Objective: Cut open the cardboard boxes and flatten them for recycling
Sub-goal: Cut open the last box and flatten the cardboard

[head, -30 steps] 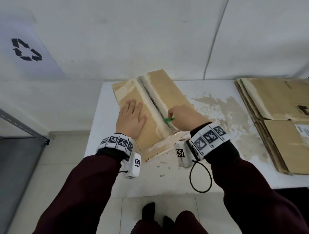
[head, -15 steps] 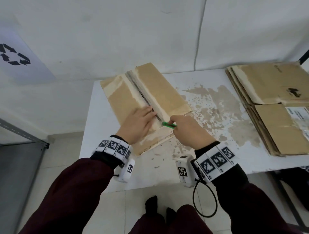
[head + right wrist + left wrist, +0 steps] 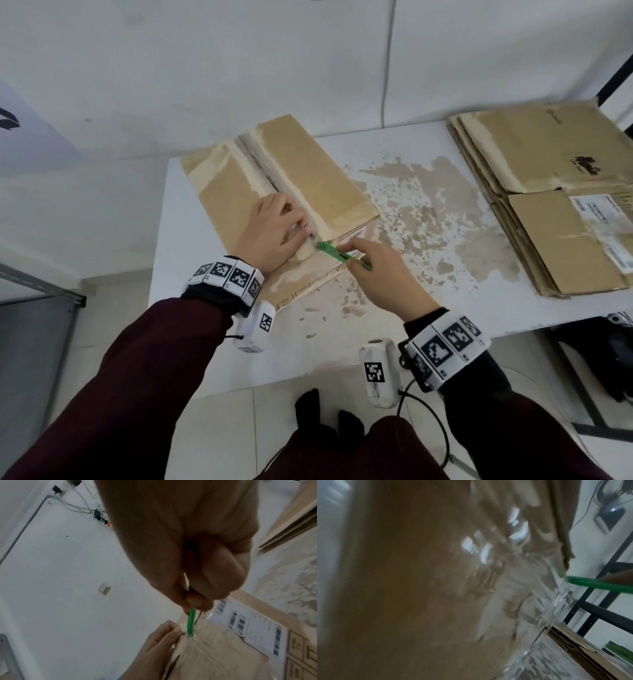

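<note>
A brown cardboard box (image 3: 308,178) lies at the left of the white table (image 3: 428,308), its two top flaps meeting at a taped seam. My left hand (image 3: 298,222) rests on the left flap, fingers curled into the seam at the flap's edge; the right wrist view shows this left hand (image 3: 163,635) too. My right hand (image 3: 370,270) pinches a green cutter (image 3: 342,256), whose tip sits at the near end of the seam. In the right wrist view the cutter (image 3: 191,622) points into clear tape. The left wrist view shows blurred cardboard (image 3: 402,588) and the cutter (image 3: 599,584).
A stack of flattened cardboard (image 3: 548,205) lies at the right end of the table. A black metal rack (image 3: 613,68) stands behind it. A shipping label (image 3: 248,626) is on the box's near side. The table surface has brown peeled patches. A grey shelf (image 3: 34,284) stands left.
My right hand drew the cutter along the seam toward me, to its near end. My left hand slid from lying flat on the left flap to curling at the seam.
</note>
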